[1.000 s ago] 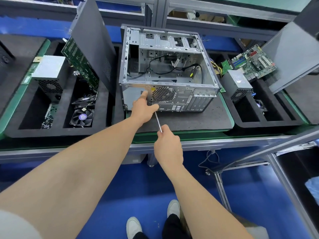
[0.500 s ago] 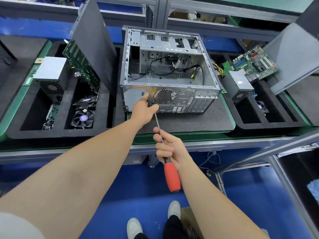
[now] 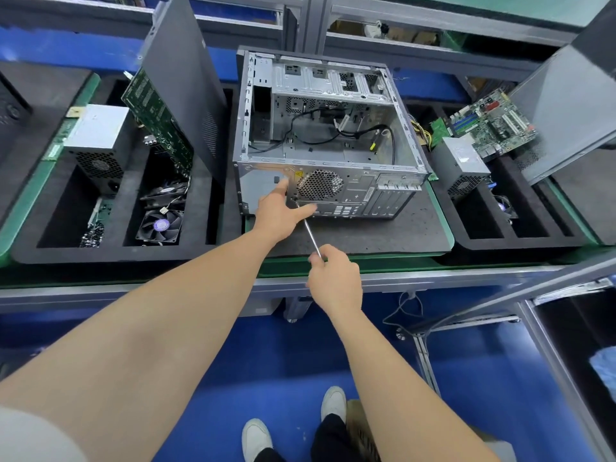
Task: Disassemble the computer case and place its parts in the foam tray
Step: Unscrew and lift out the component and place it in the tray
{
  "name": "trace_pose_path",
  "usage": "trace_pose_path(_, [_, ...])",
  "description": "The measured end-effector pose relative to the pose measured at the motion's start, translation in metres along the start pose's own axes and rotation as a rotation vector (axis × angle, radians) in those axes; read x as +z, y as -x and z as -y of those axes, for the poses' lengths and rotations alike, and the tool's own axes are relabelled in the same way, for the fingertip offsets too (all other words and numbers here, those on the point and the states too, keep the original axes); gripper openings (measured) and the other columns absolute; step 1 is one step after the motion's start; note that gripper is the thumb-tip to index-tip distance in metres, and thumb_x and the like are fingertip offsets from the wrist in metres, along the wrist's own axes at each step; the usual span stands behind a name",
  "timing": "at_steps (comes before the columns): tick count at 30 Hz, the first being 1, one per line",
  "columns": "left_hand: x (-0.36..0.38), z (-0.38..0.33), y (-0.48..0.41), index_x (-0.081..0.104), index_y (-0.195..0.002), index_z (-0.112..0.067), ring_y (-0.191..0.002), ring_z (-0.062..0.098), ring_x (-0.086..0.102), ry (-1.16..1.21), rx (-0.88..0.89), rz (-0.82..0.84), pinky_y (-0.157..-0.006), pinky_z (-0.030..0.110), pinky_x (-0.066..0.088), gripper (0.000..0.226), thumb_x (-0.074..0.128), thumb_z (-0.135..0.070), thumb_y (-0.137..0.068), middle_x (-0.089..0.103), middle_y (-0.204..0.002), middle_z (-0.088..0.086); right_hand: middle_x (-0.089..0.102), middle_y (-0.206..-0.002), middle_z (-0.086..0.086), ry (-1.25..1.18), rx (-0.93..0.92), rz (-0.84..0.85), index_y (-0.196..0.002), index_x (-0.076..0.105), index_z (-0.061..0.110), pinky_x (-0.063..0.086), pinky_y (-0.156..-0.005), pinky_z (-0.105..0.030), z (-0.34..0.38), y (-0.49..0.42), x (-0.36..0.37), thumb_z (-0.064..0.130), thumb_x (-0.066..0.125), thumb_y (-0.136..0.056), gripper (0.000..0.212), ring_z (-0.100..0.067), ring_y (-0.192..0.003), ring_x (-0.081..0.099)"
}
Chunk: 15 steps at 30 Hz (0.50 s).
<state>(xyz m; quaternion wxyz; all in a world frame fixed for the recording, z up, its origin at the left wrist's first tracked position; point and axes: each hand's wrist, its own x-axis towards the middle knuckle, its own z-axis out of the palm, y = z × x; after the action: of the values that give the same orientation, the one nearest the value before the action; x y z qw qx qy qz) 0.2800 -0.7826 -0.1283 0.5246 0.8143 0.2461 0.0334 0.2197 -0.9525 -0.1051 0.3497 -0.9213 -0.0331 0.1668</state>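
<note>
Open grey steel computer case lies right of the black foam tray. Left hand, fingers straight, braces its rear; right hand grips the silver-shafted screwdriver, tip beside the round fan grille: drive it square, pressing firmly

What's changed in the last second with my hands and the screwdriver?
The right hand regripped the screwdriver: its red handle, exposed half a second ago, is hidden in the fist again. The left hand stayed on the computer case, and the tip stayed by the fan grille.
</note>
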Motion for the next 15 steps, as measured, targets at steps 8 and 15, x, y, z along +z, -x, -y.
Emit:
trace_pose_path(8, [0.0, 0.001, 0.005, 0.025, -0.162, -0.023, -0.142, 0.03, 0.043, -0.016, -0.031, -0.013, -0.119, 0.043, 0.036, 0.084, 0.07, -0.033, -0.093, 0.038, -0.16, 0.012, 0.077, -0.089, -0.011, -1.075, 0.345, 0.568, -0.119, 0.065, -0.001, 0.041, -0.047, -0.022, -0.003, -0.005, -0.015, 0.011, 0.048, -0.11, 0.023, -0.011, -0.055, 0.051])
trace_pose_path(15, [0.0, -0.002, 0.011, 0.028, -0.161, -0.022, -0.14, 0.029, 0.045, -0.023, 0.007, -0.008, -0.115, 0.046, 0.041, 0.08, 0.069, -0.028, -0.094, 0.046, -0.156, 0.009, 0.067, -0.081, -0.015, -0.815, 0.438, 0.366, -0.107, 0.065, -0.004, 0.046, -0.044, -0.019, 0.017, -0.002, 0.001, 0.001, 0.044, -0.11, 0.021, -0.013, -0.051, 0.057])
